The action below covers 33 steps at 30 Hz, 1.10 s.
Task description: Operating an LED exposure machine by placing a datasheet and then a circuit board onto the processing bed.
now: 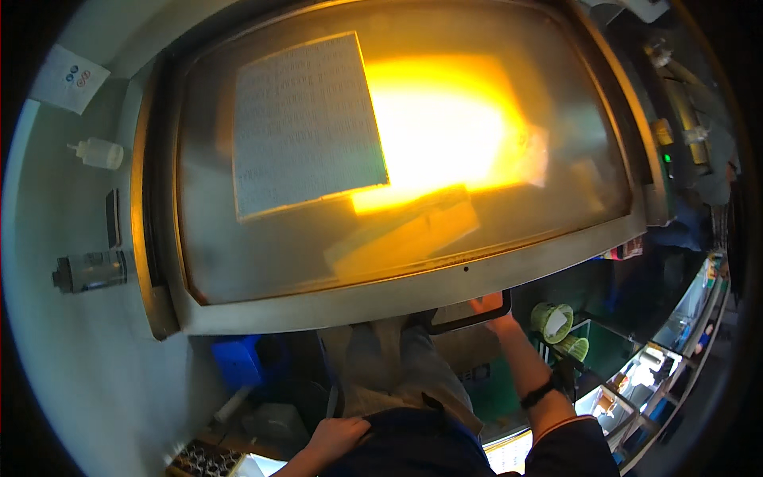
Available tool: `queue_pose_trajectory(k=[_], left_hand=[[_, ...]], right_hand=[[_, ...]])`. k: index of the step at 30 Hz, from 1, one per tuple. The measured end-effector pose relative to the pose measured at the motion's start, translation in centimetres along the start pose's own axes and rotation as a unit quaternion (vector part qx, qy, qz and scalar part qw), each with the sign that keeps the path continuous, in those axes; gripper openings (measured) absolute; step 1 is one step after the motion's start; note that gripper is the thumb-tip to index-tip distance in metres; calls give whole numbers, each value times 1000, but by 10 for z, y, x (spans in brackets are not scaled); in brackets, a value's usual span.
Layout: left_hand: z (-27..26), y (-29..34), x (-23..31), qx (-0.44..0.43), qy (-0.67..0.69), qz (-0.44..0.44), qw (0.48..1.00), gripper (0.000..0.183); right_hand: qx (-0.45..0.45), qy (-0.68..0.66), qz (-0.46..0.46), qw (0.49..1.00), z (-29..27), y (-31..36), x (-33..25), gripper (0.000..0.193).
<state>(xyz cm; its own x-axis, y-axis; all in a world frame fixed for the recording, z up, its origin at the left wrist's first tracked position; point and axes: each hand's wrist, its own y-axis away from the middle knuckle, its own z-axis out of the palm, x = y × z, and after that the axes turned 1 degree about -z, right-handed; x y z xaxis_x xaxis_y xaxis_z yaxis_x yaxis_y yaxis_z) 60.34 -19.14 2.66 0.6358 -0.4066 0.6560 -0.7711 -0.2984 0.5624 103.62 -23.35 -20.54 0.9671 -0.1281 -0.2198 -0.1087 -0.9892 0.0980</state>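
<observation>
Right hand (pixel 496 308) hooked round the black handle (pixel 461 323) at the near side of the metal frame (pixel 358 306), left hand (pixel 340 436) beside the dark shirt (pixel 405 445), hold unclear, grey sheet (pixel 306 127) left of yellow glare (pixel 445 127)

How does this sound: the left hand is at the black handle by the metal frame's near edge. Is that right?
No, wrong hand: the head view shows the right hand at the black handle by the metal frame's near edge; the left hand is near the waist.
</observation>
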Motion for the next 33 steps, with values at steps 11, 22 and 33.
queue_pose_trajectory(k=[11,22,33], left_hand=[[58,-1,81,68,-10,-94,993,23],[9,-33,54,165,538,-59,824,69],[-7,-91,47,262,-143,-187,936,81]], right_hand=[[-140,78,7,987,43,-59,38,32],[-204,92,-17,975,31,-40,16,32],[-296,-128,72,944,-117,98,18,47]])
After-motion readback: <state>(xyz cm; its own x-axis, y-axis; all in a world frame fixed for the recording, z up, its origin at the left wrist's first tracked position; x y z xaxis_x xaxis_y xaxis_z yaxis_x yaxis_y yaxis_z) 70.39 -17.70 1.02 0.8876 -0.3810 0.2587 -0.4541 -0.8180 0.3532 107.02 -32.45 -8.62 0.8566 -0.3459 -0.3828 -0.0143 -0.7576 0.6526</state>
